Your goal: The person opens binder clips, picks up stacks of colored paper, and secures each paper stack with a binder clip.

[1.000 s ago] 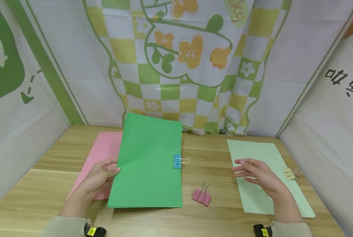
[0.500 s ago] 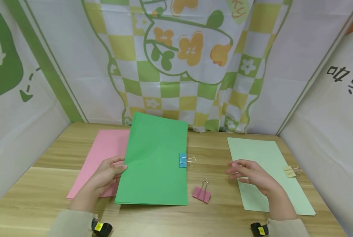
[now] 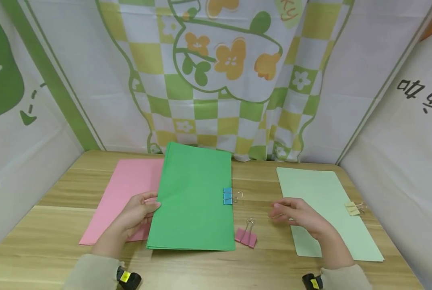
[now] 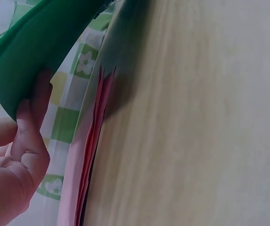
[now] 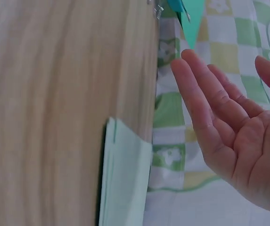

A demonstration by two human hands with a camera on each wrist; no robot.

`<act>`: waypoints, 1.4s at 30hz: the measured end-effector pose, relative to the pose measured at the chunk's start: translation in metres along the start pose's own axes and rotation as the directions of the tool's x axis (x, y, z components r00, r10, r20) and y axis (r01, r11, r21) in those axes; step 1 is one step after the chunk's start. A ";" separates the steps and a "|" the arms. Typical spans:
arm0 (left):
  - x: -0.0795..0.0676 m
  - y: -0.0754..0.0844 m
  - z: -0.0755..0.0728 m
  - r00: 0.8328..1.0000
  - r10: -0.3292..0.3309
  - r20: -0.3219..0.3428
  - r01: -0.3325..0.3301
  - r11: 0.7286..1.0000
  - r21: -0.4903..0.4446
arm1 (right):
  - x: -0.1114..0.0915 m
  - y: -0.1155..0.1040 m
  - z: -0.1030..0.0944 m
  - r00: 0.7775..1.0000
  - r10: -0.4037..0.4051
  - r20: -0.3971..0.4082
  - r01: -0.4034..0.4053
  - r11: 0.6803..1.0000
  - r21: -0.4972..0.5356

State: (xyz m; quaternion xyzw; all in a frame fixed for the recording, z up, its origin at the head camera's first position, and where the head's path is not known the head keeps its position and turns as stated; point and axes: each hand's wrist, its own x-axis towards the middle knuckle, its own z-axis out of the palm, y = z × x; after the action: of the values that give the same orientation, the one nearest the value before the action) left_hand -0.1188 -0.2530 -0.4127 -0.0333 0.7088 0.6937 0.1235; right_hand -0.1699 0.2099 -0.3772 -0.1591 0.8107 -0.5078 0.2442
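My left hand [image 3: 137, 213] pinches the left edge of a stack of green paper [image 3: 194, 201], thumb in front and fingers behind. In the left wrist view the green paper [image 4: 40, 52] is raised above the table. A blue binder clip [image 3: 228, 196] grips the stack's right edge, its wire handles pointing right. My right hand [image 3: 302, 217] hovers with relaxed fingers over the left edge of the pale green paper [image 3: 317, 193], holding nothing. In the right wrist view that hand [image 5: 238, 117] is spread, apart from the blue clip [image 5: 176, 4].
Pink paper [image 3: 125, 189] lies on the table [image 3: 42, 229], partly hidden behind the green stack. A pink binder clip [image 3: 246, 237] lies between the hands, handles up. A yellow binder clip [image 3: 352, 208] is on the pale green paper's right edge. A checked curtain [image 3: 226, 100] hangs behind.
My left hand has carried the clipped green stack to the right, uncovering more pink paper. My right hand has moved left, towards the stack. The pink clip has stayed in place.
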 end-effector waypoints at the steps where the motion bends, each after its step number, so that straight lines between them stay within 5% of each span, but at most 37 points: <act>1: 0.000 0.000 0.000 1.000 0.002 0.000 -0.002 1.000 -0.001 | 0.004 -0.001 0.003 1.000 -0.004 0.006 0.004 1.000 -0.008; 10: 0.002 0.002 0.009 1.000 -0.013 -0.001 0.013 1.000 0.016 | 0.042 -0.012 0.025 0.999 0.039 0.030 -0.036 0.995 -0.092; 22: 0.009 0.003 0.018 1.000 -0.028 0.004 0.028 0.999 0.034 | 0.068 -0.024 0.034 0.997 0.075 0.022 -0.070 0.983 -0.170; 42: 0.019 0.000 0.034 0.997 -0.065 0.048 0.062 0.997 0.054 | 0.083 -0.026 0.033 0.994 0.105 0.019 -0.101 0.980 -0.170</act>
State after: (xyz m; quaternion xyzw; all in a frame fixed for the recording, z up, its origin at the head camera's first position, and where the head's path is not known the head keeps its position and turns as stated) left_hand -0.1331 -0.2164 -0.4169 -0.0351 0.7220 0.6713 0.1639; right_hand -0.2203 0.1321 -0.3851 -0.1441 0.8545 -0.4216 0.2669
